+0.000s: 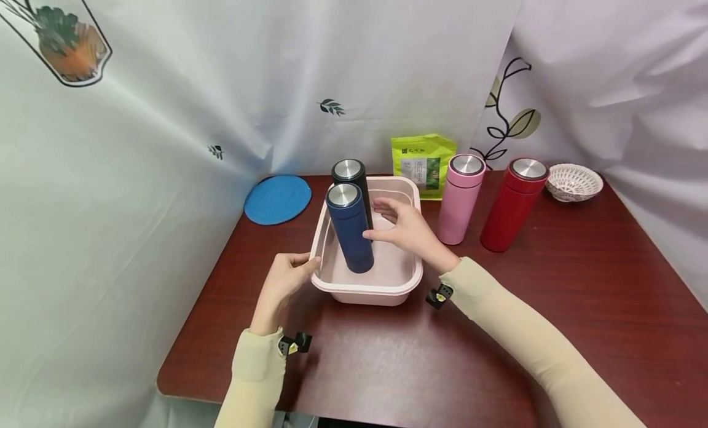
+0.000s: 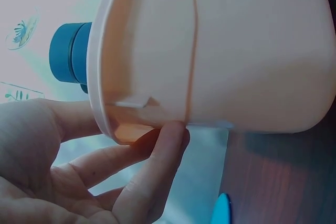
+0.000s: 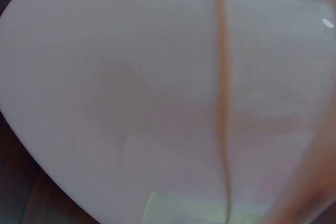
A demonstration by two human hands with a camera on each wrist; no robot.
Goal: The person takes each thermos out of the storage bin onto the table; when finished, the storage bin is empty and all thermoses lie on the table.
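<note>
A pale pink plastic basin (image 1: 387, 286) stands on the table, with a dark blue thermos (image 1: 354, 237) and a black thermos (image 1: 362, 177) upright inside it, the blue one in front. At the basin's left side my left hand (image 1: 286, 277) grips the rim, thumb over the top and fingers beneath. In the left wrist view those fingers (image 2: 168, 137) lie against the outer wall, and the blue thermos lid (image 2: 68, 51) rises past the rim. Over the basin's right half reaches my right hand (image 1: 408, 228), fingers loosely bent and apart, thumb tip right at the blue thermos's side.
Right of the basin stand a pink thermos (image 1: 460, 203) and a red thermos (image 1: 509, 213). Behind them are a green packet (image 1: 423, 170) and a white woven basket (image 1: 574, 183). A round blue mat (image 1: 278, 200) lies at the back left, beside the hanging cloth (image 1: 138, 219).
</note>
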